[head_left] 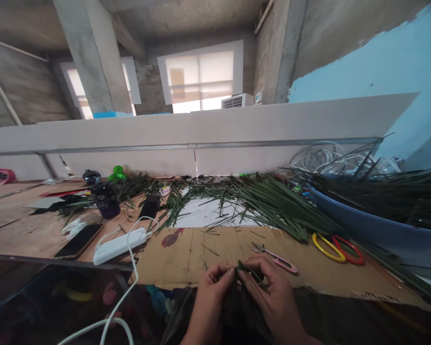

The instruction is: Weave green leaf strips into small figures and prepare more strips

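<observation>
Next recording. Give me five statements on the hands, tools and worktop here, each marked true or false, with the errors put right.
1. The left hand and right hand pinch a green leaf piece. True.
2. The red-and-yellow-handled scissors lie right of the pink-handled snips. True.
3. The right hand holds the pink-handled snips. False: they lie on the cardboard.
4. Leaf strips lie in the blue tub. True.
5. Nothing lies left of the cardboard. False: a white power strip does.
</observation>
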`<action>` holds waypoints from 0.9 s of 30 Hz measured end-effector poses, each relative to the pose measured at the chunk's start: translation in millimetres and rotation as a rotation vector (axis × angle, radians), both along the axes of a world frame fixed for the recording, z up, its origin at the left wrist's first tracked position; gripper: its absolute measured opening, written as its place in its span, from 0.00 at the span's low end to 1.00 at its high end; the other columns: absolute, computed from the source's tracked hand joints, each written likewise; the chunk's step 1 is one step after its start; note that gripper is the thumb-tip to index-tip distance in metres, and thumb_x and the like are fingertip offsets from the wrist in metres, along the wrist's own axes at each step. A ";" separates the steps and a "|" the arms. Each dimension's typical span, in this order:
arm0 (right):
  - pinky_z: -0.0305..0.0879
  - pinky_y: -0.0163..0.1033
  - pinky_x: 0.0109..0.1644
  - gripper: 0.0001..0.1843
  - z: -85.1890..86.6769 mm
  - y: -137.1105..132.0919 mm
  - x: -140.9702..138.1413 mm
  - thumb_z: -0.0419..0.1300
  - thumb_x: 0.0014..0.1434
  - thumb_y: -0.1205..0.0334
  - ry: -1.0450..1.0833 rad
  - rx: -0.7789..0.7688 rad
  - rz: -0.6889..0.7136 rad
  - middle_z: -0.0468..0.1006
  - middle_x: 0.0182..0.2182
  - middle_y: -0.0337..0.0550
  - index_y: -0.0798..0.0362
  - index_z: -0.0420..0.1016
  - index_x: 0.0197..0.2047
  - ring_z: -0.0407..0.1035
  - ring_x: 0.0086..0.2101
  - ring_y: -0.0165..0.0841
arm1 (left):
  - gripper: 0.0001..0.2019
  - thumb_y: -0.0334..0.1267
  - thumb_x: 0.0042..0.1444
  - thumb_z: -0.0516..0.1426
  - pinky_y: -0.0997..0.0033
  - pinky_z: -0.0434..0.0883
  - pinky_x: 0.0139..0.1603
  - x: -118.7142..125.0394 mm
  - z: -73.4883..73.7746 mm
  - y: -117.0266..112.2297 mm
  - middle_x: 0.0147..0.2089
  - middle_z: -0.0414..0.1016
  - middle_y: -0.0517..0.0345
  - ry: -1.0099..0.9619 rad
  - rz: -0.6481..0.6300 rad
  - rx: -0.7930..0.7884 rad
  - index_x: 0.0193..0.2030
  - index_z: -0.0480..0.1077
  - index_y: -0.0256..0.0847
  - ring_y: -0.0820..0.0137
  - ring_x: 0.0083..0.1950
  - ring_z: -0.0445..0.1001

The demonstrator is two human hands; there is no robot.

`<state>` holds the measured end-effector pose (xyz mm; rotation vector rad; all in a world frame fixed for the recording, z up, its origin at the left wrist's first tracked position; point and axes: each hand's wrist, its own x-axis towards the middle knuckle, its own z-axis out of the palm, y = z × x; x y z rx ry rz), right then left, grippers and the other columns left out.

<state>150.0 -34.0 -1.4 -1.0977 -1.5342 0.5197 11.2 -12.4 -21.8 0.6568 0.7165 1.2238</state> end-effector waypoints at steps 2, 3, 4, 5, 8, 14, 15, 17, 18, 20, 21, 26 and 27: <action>0.64 0.38 0.38 0.10 0.8 -0.4 -1.0 0.59 0.63 0.54 -0.013 0.028 -0.009 0.74 0.32 0.42 0.50 0.73 0.34 0.69 0.35 0.37 | 0.18 0.44 0.36 0.75 0.76 0.67 0.30 0.3 0.9 -1.2 0.26 0.77 0.56 -0.034 -0.021 -0.019 0.29 0.77 0.35 0.74 0.26 0.72; 0.64 0.38 0.37 0.09 1.1 -0.5 -1.6 0.59 0.63 0.55 -0.018 0.044 -0.014 0.74 0.32 0.42 0.50 0.73 0.33 0.69 0.34 0.37 | 0.18 0.43 0.38 0.75 0.77 0.66 0.29 0.3 1.6 -2.0 0.25 0.76 0.57 -0.048 -0.032 -0.032 0.29 0.76 0.35 0.75 0.25 0.71; 0.64 0.37 0.37 0.09 1.2 -0.6 -2.1 0.60 0.62 0.55 -0.021 0.058 -0.018 0.74 0.32 0.41 0.50 0.73 0.33 0.69 0.33 0.37 | 0.17 0.43 0.38 0.75 0.78 0.65 0.27 0.1 2.4 -2.9 0.24 0.75 0.59 -0.061 -0.039 -0.046 0.28 0.76 0.36 0.76 0.24 0.70; 0.64 0.37 0.36 0.08 1.1 -0.6 -2.6 0.60 0.62 0.56 -0.022 0.070 -0.023 0.74 0.31 0.41 0.50 0.73 0.33 0.69 0.33 0.36 | 0.16 0.42 0.39 0.74 0.79 0.63 0.25 -0.1 3.5 -3.7 0.23 0.74 0.60 -0.071 -0.042 -0.061 0.28 0.75 0.36 0.77 0.23 0.68; 0.65 0.37 0.37 0.07 0.2 -1.0 -3.5 0.61 0.61 0.57 -0.022 0.082 -0.037 0.75 0.32 0.42 0.49 0.74 0.33 0.70 0.33 0.37 | 0.16 0.40 0.38 0.74 0.81 0.56 0.21 -0.8 7.5 -5.9 0.23 0.72 0.62 -0.085 -0.051 -0.092 0.28 0.74 0.36 0.79 0.21 0.65; 0.66 0.36 0.37 0.07 -4.6 -0.4 -3.2 0.61 0.61 0.58 -0.023 0.115 -0.038 0.75 0.32 0.42 0.49 0.74 0.33 0.70 0.34 0.36 | 0.15 0.39 0.38 0.73 0.80 0.58 0.23 1.5 9.0 -8.7 0.24 0.74 0.61 -0.083 -0.029 -0.084 0.28 0.74 0.36 0.77 0.23 0.68; 0.65 0.36 0.36 0.07 -5.6 0.2 -2.9 0.61 0.61 0.58 -0.022 0.114 -0.041 0.75 0.32 0.41 0.50 0.74 0.33 0.70 0.33 0.36 | 0.15 0.39 0.38 0.73 0.80 0.60 0.25 2.3 7.5 -8.3 0.25 0.75 0.60 -0.081 -0.025 -0.076 0.28 0.74 0.36 0.76 0.25 0.69; 0.64 0.36 0.34 0.07 -7.3 2.2 -2.3 0.62 0.60 0.57 -0.024 0.091 -0.050 0.74 0.30 0.40 0.50 0.74 0.32 0.68 0.31 0.35 | 0.16 0.40 0.37 0.74 0.78 0.64 0.28 3.7 4.3 -6.6 0.25 0.76 0.58 -0.072 -0.017 -0.051 0.27 0.75 0.36 0.74 0.26 0.71; 0.63 0.36 0.33 0.08 -7.8 3.4 -1.9 0.62 0.60 0.56 -0.020 0.067 -0.056 0.74 0.29 0.40 0.50 0.74 0.32 0.68 0.30 0.35 | 0.17 0.41 0.37 0.75 0.76 0.66 0.30 4.2 2.9 -5.5 0.26 0.77 0.58 -0.069 -0.011 -0.040 0.28 0.75 0.36 0.73 0.27 0.72; 0.62 0.37 0.33 0.10 -8.2 6.3 -1.2 0.62 0.59 0.54 0.005 0.008 -0.063 0.73 0.28 0.40 0.50 0.73 0.31 0.67 0.30 0.35 | 0.19 0.44 0.37 0.75 0.74 0.68 0.34 4.1 0.9 -3.2 0.30 0.79 0.56 -0.057 -0.005 -0.016 0.33 0.78 0.37 0.71 0.30 0.75; 0.62 0.37 0.34 0.10 -8.0 7.7 -0.7 0.62 0.59 0.53 0.024 -0.028 -0.058 0.73 0.29 0.40 0.51 0.73 0.31 0.68 0.30 0.36 | 0.21 0.45 0.37 0.75 0.72 0.70 0.36 3.5 0.3 -2.0 0.32 0.81 0.54 -0.046 -0.008 0.001 0.35 0.79 0.38 0.69 0.32 0.76; 0.63 0.39 0.38 0.17 -2.8 12.3 3.7 0.61 0.60 0.46 0.124 -0.199 0.059 0.74 0.29 0.41 0.51 0.74 0.31 0.69 0.34 0.38 | 0.24 0.46 0.31 0.77 0.69 0.72 0.46 -2.4 -3.1 5.0 0.40 0.82 0.48 0.087 -0.013 0.107 0.37 0.81 0.39 0.63 0.43 0.78; 0.63 0.39 0.37 0.18 -1.2 12.7 5.2 0.61 0.60 0.45 0.152 -0.226 0.085 0.74 0.29 0.40 0.51 0.75 0.31 0.69 0.33 0.38 | 0.24 0.46 0.31 0.77 0.70 0.72 0.45 -3.2 -4.2 6.6 0.40 0.82 0.49 0.099 -0.009 0.110 0.37 0.81 0.39 0.64 0.42 0.78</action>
